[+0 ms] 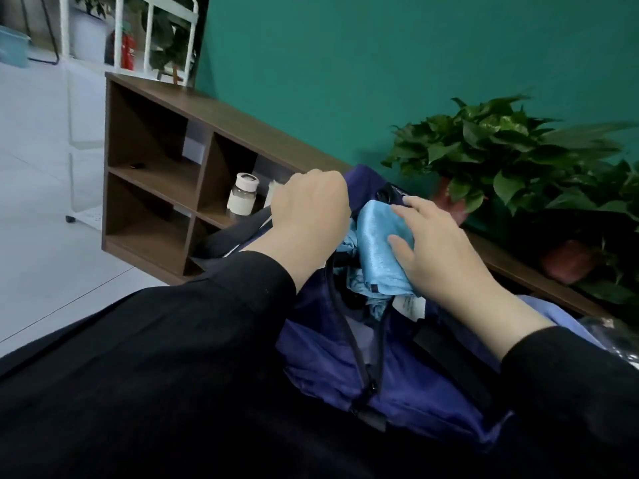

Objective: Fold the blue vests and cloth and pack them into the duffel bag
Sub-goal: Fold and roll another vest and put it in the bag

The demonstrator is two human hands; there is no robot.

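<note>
Brown wooden cubby shelf (162,174) at left-center of the frame, a white-capped bottle (242,198) sitting in one cubby, potted plants (501,160) on top toward the right.

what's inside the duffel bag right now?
Light blue fabric bunched in the duffel bag opening, right hand pressing it. Anything deeper is covered.

Folded cloth (382,248): showing a satiny, glossy light-blue weave.
Duffel bag (397,385): looking like thin navy nylon — faintly shiny.
Shelf unit (152,160): showing matt brown wood grain.
Sleeves (193,340): appearing matt black — soft fabric.
</note>
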